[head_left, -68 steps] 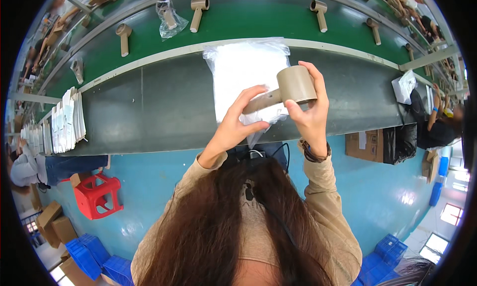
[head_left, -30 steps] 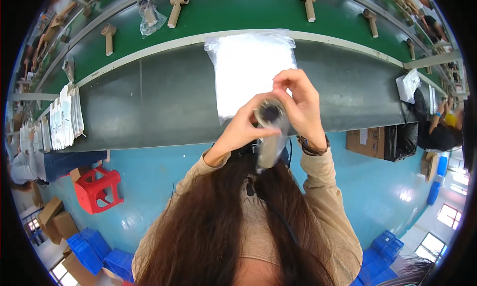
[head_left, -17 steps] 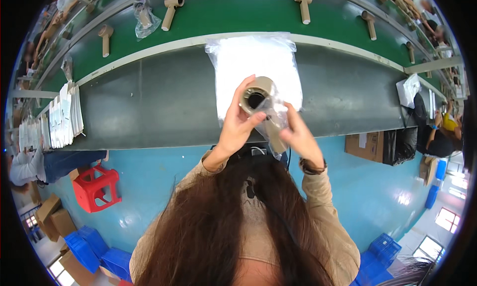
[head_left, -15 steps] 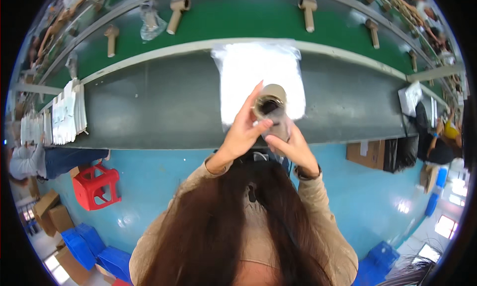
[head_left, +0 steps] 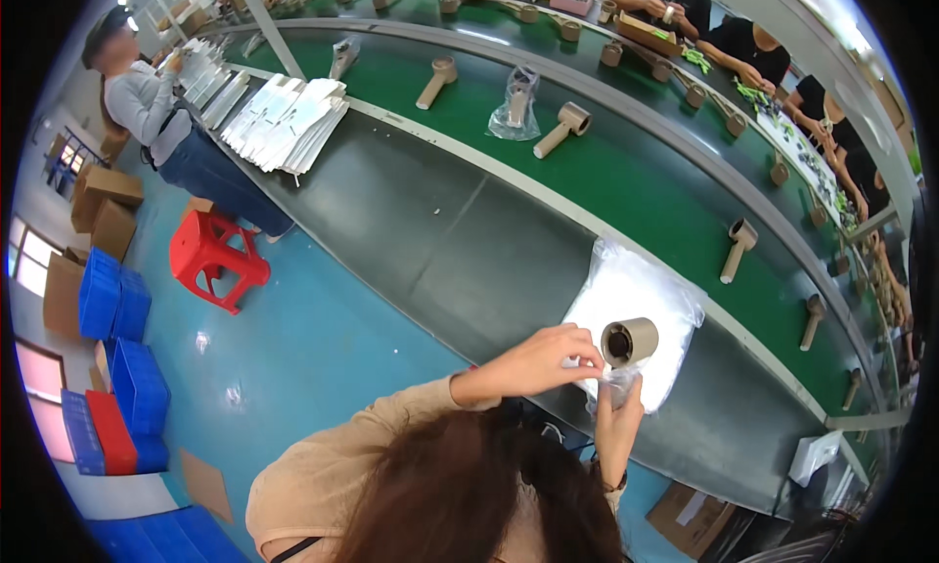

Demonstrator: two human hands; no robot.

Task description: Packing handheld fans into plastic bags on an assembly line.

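Note:
A brown, hammer-shaped hair dryer point(head_left: 636, 340) is over a stack of white plastic bags point(head_left: 646, 289), with the round open end of its barrel facing up toward me. Crumpled clear plastic, a bag point(head_left: 620, 377), wraps the handle below the barrel. My left hand point(head_left: 548, 360) comes in from the left, fingers pinched together on the edge of that plastic beside the barrel. From below, my right hand point(head_left: 618, 428) closes thumb and fingers around the bagged handle, most of which is hidden by hand and plastic.
Beyond the dark bench point(head_left: 391, 201), a green conveyor point(head_left: 675, 211) carries more hair dryers point(head_left: 565, 130), one of them bagged point(head_left: 516, 103). White flat sheets point(head_left: 286, 123) are piled at the far left near a standing person point(head_left: 147, 103). A red stool point(head_left: 217, 260) stands on the blue floor.
My view has swung to the left. My left hand has gone from the barrel to the clear plastic, and the barrel now shows free above my right hand.

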